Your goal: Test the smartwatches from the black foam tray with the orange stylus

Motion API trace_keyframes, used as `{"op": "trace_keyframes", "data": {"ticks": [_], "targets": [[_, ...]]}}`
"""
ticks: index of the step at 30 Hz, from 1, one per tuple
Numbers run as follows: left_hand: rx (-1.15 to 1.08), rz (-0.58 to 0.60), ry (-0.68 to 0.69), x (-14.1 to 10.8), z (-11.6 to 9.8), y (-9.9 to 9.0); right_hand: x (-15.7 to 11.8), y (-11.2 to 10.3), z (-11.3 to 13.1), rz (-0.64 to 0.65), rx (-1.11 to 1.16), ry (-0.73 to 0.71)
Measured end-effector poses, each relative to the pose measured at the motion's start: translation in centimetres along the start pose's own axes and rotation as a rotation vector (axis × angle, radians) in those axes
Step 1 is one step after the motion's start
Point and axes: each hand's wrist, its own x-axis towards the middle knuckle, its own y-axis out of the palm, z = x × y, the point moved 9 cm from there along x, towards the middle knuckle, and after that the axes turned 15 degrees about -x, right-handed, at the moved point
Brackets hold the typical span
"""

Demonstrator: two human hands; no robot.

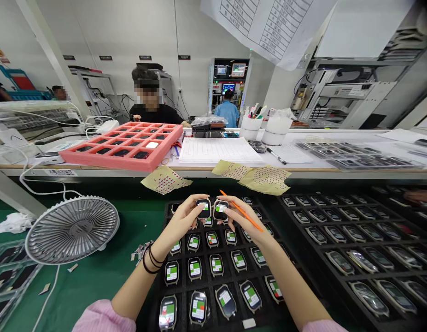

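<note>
My left hand point(188, 212) grips a smartwatch case point(204, 209) with its screen lit, thumb on the glass. Beside it, my right hand point(236, 213) has hold of a second lit smartwatch case point(220, 210). An orange stick, perhaps a pen or tweezers point(246, 215), lies across the back of my right hand and seems tucked between its fingers. Both watches are above a black foam tray point(180, 288), where rows of similar watch cases point(216, 264) show green, white and some red on their screens.
To the left stands a round fan point(75, 229) with a trailing cable. Another black tray point(332, 272) of dark watches is on the right. Yellow sticker sheets point(268, 179) hang from the shelf edge, below a pink foam tray point(154, 159). A person point(149, 92) sits opposite.
</note>
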Motion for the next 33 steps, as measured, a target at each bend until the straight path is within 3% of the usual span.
{"op": "trace_keyframes", "data": {"ticks": [12, 21, 33], "targets": [[0.005, 0.003, 0.01, 0.08, 0.16, -0.08, -0.18, -0.15, 0.37, -0.022, 0.005, 0.001], [-0.01, -0.001, 0.007, 0.02, 0.32, -0.31, -0.18, 0.41, 0.37, 0.044, 0.011, -0.001], [0.017, 0.0, 0.002, -0.11, 0.06, -0.26, -0.24, -0.49, 0.24, -0.072, -0.006, 0.059]]}}
